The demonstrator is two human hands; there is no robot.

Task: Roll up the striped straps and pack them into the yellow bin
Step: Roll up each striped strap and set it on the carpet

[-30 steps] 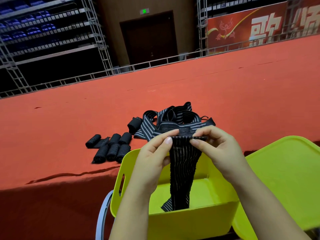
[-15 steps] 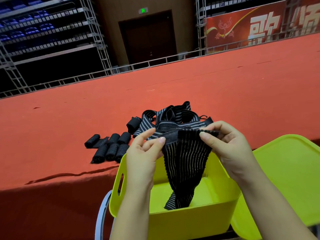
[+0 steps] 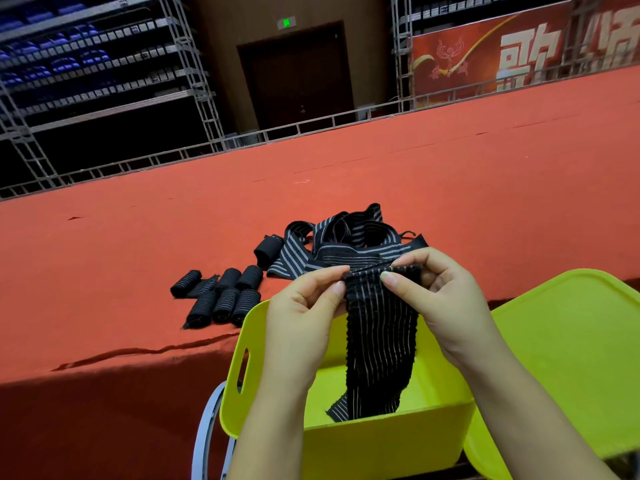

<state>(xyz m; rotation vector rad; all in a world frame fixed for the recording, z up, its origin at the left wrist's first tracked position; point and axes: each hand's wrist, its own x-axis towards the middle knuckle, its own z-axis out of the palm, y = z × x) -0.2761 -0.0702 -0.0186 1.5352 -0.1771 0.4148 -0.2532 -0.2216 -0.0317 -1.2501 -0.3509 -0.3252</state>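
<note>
Left hand: the left hand (image 3: 304, 306) pinches the top left corner of the strap (image 3: 379, 344) between thumb and forefinger, fingers curled, above the bin.
Right hand: the right hand (image 3: 446, 299) pinches the top right of the same strap, thumb in front and fingers curled behind the top edge.
Strap: black with thin pale stripes running down its length; its top edge is stretched between the two hands and the rest hangs straight down, the lower end reaching into the bin.
Bin: the yellow bin (image 3: 346, 445) sits below the hands, just in front of the table edge, with a slot handle in its left wall; only the strap's tail shows inside it.
Lid: a yellow lid (image 3: 568, 358) lies to the right of the bin, its edge touching the bin.
Pile: loose striped straps lie in a pile (image 3: 349, 237) on the table, just beyond the hands.
Rolls: several rolled straps, the rolls (image 3: 221, 296), lie close together on the table left of the bin; one more dark roll lies at the pile's left edge.
Table: the table (image 3: 138, 254) is covered in red cloth.
Ring: a pale ring (image 3: 204, 431) shows below the bin's left side.
Background: metal racks, a dark door (image 3: 298, 74) and a red banner (image 3: 491, 60) stand beyond the table.
</note>
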